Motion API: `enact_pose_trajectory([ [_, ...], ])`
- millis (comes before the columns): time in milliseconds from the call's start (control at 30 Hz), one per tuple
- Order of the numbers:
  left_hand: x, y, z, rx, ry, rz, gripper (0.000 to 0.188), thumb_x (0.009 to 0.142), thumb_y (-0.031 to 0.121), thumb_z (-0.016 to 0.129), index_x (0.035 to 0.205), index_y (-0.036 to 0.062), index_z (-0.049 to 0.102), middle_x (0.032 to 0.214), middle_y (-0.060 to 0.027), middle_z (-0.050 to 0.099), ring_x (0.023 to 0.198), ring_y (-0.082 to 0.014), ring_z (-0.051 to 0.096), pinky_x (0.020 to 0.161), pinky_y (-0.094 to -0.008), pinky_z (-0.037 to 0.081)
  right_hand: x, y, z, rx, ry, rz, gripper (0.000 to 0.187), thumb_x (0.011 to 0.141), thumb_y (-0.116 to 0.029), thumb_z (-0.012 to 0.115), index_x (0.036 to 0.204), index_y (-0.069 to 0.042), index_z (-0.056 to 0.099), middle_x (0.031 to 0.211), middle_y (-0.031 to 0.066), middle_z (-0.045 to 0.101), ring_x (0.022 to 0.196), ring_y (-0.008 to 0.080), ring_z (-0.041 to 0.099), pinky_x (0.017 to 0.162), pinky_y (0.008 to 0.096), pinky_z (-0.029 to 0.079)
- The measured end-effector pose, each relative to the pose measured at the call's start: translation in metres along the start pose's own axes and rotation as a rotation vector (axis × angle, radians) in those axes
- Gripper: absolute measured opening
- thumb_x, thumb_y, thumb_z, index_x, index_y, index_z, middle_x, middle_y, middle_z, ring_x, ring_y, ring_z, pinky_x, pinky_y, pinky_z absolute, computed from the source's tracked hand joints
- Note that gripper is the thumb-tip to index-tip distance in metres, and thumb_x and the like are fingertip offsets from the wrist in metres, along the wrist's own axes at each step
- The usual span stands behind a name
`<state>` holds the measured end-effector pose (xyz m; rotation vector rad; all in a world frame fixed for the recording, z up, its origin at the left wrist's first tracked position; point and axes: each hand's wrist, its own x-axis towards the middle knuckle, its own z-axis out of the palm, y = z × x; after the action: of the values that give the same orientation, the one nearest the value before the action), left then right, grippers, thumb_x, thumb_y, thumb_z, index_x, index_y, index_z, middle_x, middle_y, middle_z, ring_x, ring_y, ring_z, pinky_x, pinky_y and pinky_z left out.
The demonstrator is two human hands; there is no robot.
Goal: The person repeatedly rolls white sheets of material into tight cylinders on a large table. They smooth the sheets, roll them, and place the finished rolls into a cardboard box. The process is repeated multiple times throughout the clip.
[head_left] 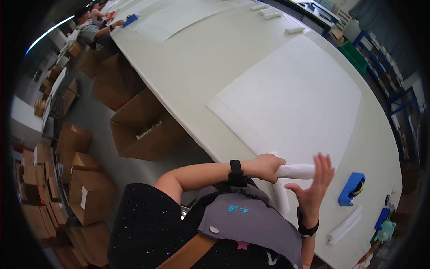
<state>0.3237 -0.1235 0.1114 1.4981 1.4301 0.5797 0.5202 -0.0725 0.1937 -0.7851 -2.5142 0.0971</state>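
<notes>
A white roll of thin sheet material (296, 171) lies crosswise at the near edge of a large flat white sheet (291, 98). My left hand (265, 167) is closed around the roll's left end. At its other end, my right hand (315, 184) is open, fingers raised and thumb spread apart; whether the palm touches the roll I cannot tell. Below my left hand, a second white roll (281, 197) rests at the table's near edge, partly hidden by my apron.
A blue tape dispenser (351, 189) and more white rolls (345, 225) are on the pale table (188, 76) to my right. Small rolls (294, 30) lie at the far side. Open cardboard boxes (134, 139) stand left of the table. A co-worker (96, 31) is at the far left.
</notes>
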Motion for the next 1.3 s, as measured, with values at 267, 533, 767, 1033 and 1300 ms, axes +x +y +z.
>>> enact_pose_trajectory([
  [267,-0.018,-0.067,0.005,0.666,0.118,0.237,0.017,0.077,0.010,0.068,0.091,0.0034,0.059,0.070,-0.0124,0.065,0.069,-0.0354,0.066,0.062,-0.0474,0.049,-0.112,0.041,0.033,0.171,-0.647,0.270,0.055,0.074,-0.018,0.080,0.122,-0.011,0.055,0.102,0.0111,0.069,0.090,0.0332,0.068,0.077,0.0448,0.054],
  [533,0.014,-0.079,-0.011,0.144,0.394,-0.013,0.039,0.083,0.014,0.073,0.119,0.0067,0.063,0.113,-0.0105,0.067,0.106,-0.0242,0.064,0.086,-0.0377,0.054,-0.171,0.110,0.050,0.469,-0.283,0.897,0.080,0.077,-0.021,0.081,0.144,-0.003,0.041,0.118,0.0210,0.066,0.107,0.0355,0.066,0.092,0.0396,0.052],
  [767,0.058,-0.081,0.037,0.740,0.054,0.421,0.076,0.076,0.022,0.083,0.144,0.0158,0.050,0.156,-0.0141,0.039,0.149,-0.0338,0.030,0.120,-0.0564,0.026,-0.186,0.138,0.033,1.183,-0.059,1.185,0.081,0.083,-0.016,0.078,0.150,-0.006,0.034,0.128,0.0130,0.061,0.106,0.0195,0.064,0.085,0.0360,0.056],
  [1033,0.032,-0.093,0.057,0.692,0.027,0.405,0.059,0.071,0.022,0.085,0.126,0.0166,0.063,0.109,-0.0091,0.061,0.106,-0.0299,0.056,0.093,-0.0440,0.042,-0.283,0.166,0.009,0.825,0.636,1.315,0.074,0.085,-0.009,0.076,0.148,-0.005,0.038,0.133,0.0147,0.057,0.108,0.0232,0.063,0.085,0.0366,0.056],
  [1300,0.012,-0.092,0.076,0.650,0.187,0.311,0.068,0.066,0.017,0.086,0.129,0.0082,0.061,0.111,-0.0127,0.060,0.109,-0.0329,0.055,0.100,-0.0460,0.040,-0.408,0.303,-0.078,0.264,0.748,1.286,0.084,0.077,-0.004,0.071,0.151,0.001,0.033,0.138,0.0205,0.054,0.124,0.0315,0.056,0.106,0.0378,0.044],
])
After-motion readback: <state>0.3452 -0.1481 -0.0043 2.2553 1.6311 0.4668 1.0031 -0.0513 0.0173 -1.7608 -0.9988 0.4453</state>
